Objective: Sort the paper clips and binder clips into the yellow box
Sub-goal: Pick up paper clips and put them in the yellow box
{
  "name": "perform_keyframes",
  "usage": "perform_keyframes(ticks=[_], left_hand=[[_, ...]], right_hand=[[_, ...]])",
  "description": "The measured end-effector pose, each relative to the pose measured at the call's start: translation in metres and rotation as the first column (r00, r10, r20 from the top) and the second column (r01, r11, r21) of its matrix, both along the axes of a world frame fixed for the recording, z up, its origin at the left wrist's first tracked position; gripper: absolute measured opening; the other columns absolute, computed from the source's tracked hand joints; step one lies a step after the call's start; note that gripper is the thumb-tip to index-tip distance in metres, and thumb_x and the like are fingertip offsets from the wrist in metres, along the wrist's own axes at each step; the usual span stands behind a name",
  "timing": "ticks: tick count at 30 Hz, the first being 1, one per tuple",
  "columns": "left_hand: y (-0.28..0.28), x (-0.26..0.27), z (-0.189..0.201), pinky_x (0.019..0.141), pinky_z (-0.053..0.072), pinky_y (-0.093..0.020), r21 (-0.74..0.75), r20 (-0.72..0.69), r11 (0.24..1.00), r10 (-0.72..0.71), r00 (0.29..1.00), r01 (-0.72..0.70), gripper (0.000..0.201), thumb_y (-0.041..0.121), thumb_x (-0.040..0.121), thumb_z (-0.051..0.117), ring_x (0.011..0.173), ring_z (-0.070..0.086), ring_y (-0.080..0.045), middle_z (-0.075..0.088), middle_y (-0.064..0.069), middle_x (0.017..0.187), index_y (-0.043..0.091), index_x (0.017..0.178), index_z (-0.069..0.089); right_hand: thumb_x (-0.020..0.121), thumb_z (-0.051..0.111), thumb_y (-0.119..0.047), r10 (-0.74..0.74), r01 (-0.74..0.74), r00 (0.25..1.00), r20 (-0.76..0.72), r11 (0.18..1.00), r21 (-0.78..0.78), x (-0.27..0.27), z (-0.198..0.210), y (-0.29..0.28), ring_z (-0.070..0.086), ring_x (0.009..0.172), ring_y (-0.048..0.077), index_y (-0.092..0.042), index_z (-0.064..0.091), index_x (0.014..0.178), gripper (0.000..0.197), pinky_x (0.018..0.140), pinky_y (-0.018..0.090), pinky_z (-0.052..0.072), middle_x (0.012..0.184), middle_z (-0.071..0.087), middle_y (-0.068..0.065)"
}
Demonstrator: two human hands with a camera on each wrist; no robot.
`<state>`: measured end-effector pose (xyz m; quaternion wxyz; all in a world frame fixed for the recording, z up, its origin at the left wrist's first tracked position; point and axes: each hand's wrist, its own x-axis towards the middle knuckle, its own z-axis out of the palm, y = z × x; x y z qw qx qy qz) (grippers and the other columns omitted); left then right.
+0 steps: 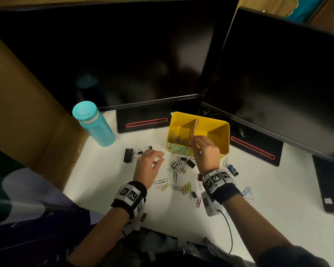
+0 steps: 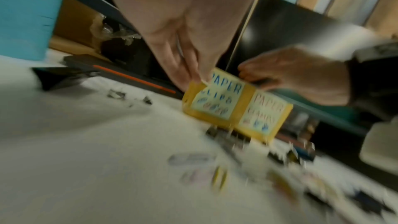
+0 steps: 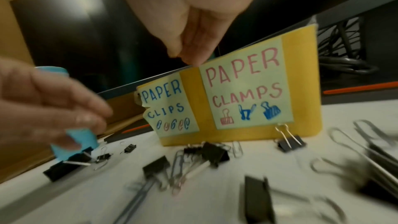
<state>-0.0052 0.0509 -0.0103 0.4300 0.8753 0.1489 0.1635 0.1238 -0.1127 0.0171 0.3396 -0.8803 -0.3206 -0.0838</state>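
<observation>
One yellow box (image 1: 218, 132) stands on the white bench (image 1: 108, 182) in front of two dark monitors (image 1: 123, 54), split by one divider into two compartments; the one nearer the teal bottle (image 1: 94, 125) holds a few paper clips, too dim to count. Two labels show on its front wall in the right wrist view, "PAPER CLIPS" (image 3: 170, 108) and "PAPER CLAMPS" (image 3: 247, 88). The right hand (image 1: 204, 151) hovers over that front wall, its fingers (image 3: 189, 54) bunched together pointing down; whether they pinch anything I cannot tell. The left hand (image 1: 148, 164) hangs above the bench on the bottle side of the box, fingers loosely curled and holding nothing. Before the box lie scattered paper clips (image 1: 163, 184) and black binder clips (image 1: 189, 164), roughly a dozen of each. The left wrist view is blurred, so the clips there are mere smears.
</observation>
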Motion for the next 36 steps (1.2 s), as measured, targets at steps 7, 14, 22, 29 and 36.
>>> perform_keyframes(ticks=[7, 14, 22, 29, 36], left_hand=[[-0.011, 0.006, -0.016, 0.082, 0.049, -0.036, 0.074, -0.279, 0.985, -0.129, 0.951, 0.156, 0.042, 0.014, 0.081, 0.069, 0.097, 0.051, -0.018, 0.055, -0.003, 0.106, 0.021, 0.121, 0.058], [-0.017, 0.030, -0.011, 0.073, 0.050, -0.038, 0.265, -0.472, 0.883, -0.231, 0.851, 0.387, 0.019, 0.008, 0.084, 0.062, 0.094, 0.052, -0.022, 0.057, -0.004, 0.096, 0.016, 0.102, 0.063], [0.006, 0.022, -0.014, 0.074, 0.051, -0.039, 0.273, -0.398, 0.937, -0.095, 0.913, 0.216, 0.024, 0.006, 0.085, 0.062, 0.094, 0.054, -0.026, 0.060, -0.010, 0.097, 0.010, 0.108, 0.064], [0.000, -0.006, -0.017, 0.078, 0.052, -0.040, 0.217, -0.369, 0.947, -0.145, 0.918, 0.237, 0.037, 0.018, 0.082, 0.068, 0.097, 0.053, -0.020, 0.056, -0.005, 0.107, 0.013, 0.117, 0.058], [-0.018, -0.025, -0.023, 0.078, 0.050, -0.033, 0.088, -0.479, 0.906, -0.326, 0.815, 0.414, 0.054, 0.020, 0.070, 0.078, 0.099, 0.046, -0.015, 0.047, -0.001, 0.108, 0.015, 0.119, 0.057]], right_hand=[[0.080, 0.067, -0.008, 0.102, -0.135, 0.987, -0.126, 0.947, -0.293, -0.063, -0.046, -0.046, 0.059, 0.068, 0.022, -0.012, 0.070, 0.084, 0.006, 0.045, 0.035, 0.052, 0.080, 0.062, 0.004], [0.063, 0.078, 0.000, 0.252, -0.296, 0.954, -0.161, 0.870, -0.394, -0.078, -0.050, -0.048, 0.065, 0.077, 0.025, -0.009, 0.068, 0.100, 0.039, 0.043, 0.030, 0.053, 0.099, 0.069, 0.007], [0.066, 0.076, -0.001, 0.387, -0.390, 0.917, -0.098, 0.813, -0.433, -0.077, -0.053, -0.048, 0.063, 0.095, 0.023, -0.009, 0.063, 0.115, 0.051, 0.060, 0.035, 0.056, 0.116, 0.066, 0.006], [0.053, 0.074, 0.008, 0.306, -0.347, 0.937, -0.168, 0.759, -0.551, -0.056, -0.041, -0.047, 0.053, 0.112, 0.027, -0.011, 0.049, 0.132, 0.085, 0.079, 0.041, 0.052, 0.137, 0.051, 0.009], [0.070, 0.070, -0.005, 0.310, -0.363, 0.931, -0.192, 0.728, -0.582, -0.041, -0.033, -0.031, 0.057, 0.069, 0.026, -0.010, 0.060, 0.093, 0.026, 0.043, 0.031, 0.044, 0.085, 0.060, 0.006]])
